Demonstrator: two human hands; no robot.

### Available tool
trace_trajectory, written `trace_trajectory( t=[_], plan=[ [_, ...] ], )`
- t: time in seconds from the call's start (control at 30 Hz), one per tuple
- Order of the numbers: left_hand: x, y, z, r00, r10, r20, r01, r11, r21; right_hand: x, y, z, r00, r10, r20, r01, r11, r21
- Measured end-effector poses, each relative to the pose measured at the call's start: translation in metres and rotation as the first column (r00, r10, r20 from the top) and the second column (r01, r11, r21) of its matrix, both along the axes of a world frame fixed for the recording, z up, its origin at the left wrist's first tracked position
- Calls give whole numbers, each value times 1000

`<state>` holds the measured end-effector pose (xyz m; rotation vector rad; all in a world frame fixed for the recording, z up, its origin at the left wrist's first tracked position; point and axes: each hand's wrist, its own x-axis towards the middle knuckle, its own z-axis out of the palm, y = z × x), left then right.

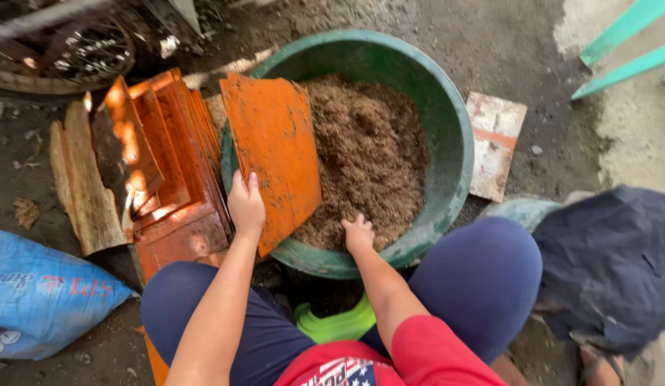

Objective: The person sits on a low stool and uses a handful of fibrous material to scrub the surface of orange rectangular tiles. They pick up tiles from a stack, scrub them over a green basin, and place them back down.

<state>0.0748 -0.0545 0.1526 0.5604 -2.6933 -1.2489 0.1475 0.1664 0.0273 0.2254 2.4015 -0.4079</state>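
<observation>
Left hand: my left hand grips the lower edge of an orange board, fingers pressed together around it.
Orange board: tilted over the left rim of the green basin, its top leaning across the brown mix.
Right hand: my right hand is pushed into the brown fibre near the basin's front rim; fingers buried, so I cannot tell their spread.
Basin: on the dirt ground between my knees.
Left of the basin: a stack of orange boards.
Far left: a blue sack.
</observation>
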Motion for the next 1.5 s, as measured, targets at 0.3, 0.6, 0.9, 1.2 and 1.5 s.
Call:
trace_trajectory(
  t=[0.3,0.6,0.9,1.2,1.5],
  plan=[
    [5,-4,-4,975,-99,-197,98,995,-15,-63,-13,17,913,-390,119,384,725,-571],
    [20,10,-7,929,-251,-272,197,958,-210,-111,-95,86,538,-739,-405,26,495,-868],
    [26,8,-18,901,-359,-245,282,911,-300,-204,-96,121,375,-707,-599,-127,601,-789],
    [28,2,-31,940,-318,-125,278,925,-261,-183,-102,120,414,-711,-568,-59,602,-796],
    [34,8,-19,910,-354,-217,297,920,-255,-150,-74,39,468,-860,-204,364,398,-842]
  ],
)
